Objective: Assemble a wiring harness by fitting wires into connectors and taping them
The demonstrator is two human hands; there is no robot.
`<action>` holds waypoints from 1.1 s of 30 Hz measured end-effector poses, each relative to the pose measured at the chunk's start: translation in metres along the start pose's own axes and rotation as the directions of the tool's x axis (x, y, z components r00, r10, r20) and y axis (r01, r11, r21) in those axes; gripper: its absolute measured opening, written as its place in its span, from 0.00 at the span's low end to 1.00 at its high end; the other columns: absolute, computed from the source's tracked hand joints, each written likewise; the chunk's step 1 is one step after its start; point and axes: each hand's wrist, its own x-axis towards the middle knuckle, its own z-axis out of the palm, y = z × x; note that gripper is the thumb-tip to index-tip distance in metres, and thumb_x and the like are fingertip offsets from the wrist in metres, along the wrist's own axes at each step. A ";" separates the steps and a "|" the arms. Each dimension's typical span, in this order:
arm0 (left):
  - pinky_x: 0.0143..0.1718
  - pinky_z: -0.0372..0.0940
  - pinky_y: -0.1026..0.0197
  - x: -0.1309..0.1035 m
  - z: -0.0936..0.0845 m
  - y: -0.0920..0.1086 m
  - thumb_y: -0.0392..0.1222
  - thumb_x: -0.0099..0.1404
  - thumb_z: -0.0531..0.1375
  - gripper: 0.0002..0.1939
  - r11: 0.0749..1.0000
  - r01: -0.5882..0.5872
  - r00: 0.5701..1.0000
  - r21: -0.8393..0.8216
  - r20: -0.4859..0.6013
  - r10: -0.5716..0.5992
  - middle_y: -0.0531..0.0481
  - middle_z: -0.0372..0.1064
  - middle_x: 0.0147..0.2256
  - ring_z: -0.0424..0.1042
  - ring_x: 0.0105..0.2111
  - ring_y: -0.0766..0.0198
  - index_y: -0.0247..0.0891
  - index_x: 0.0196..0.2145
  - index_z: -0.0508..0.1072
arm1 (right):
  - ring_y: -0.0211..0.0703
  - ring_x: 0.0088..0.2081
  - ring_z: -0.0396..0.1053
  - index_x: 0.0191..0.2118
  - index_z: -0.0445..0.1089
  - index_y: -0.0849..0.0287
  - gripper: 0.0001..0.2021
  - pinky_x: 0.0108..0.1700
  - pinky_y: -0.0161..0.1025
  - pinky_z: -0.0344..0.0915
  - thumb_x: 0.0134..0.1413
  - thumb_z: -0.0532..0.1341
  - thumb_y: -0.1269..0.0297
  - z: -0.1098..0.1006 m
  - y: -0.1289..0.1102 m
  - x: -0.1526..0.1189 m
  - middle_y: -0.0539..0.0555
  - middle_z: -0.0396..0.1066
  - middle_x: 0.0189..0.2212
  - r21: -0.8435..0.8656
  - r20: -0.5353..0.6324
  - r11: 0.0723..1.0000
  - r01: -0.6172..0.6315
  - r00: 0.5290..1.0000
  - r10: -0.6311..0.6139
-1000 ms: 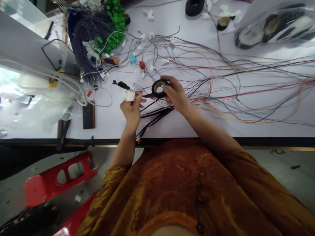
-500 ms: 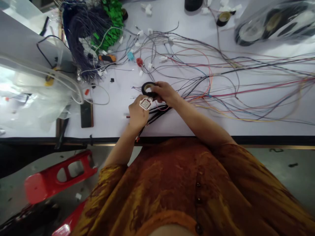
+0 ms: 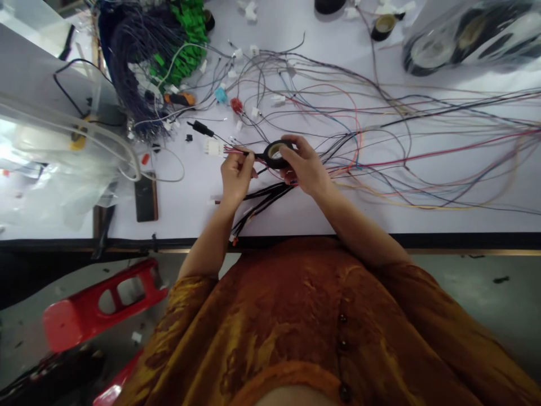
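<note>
black tape roll sits in the right hand, fingers wrapped over its far rim, grip shut on it, just above the white bench near the front edge. only one view here, the head cam looking down, so that's all i've got.

left hand is pinched tight on a thin bundle of red wires just behind a white connector, which pokes out to the left of the fingers. a short dark strip of tape runs from the roll to where the left fingers pinch, so roll and wires are joined and close together. below both hands a thicker black cable bunch trails down toward the bench edge.

my take on doing this bit well: keep the strip taut between roll and wires, hold the bundle firm right by the connector so the strands don't fan out, and angle the roll slightly so each turn overlaps the one before. slack tape will wrinkle, i reckon.

around it: loose coloured wires spread over the right half of the bench, a green connector pile and dark wire hank at top left, more tape rolls at the far edge, clear plastic bags on the left, a red stool on the floor.
</note>
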 end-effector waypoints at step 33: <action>0.37 0.74 0.58 -0.015 -0.020 -0.004 0.60 0.70 0.57 0.18 0.988 -0.153 0.987 0.039 0.057 0.150 0.42 0.76 0.43 0.78 0.40 0.60 0.43 0.37 0.70 | 0.29 0.19 0.55 0.54 0.63 0.54 0.14 0.21 0.27 0.53 0.65 0.56 0.61 0.005 0.012 0.023 0.43 0.60 0.25 -0.071 -0.038 0.997 -0.005 0.999 0.002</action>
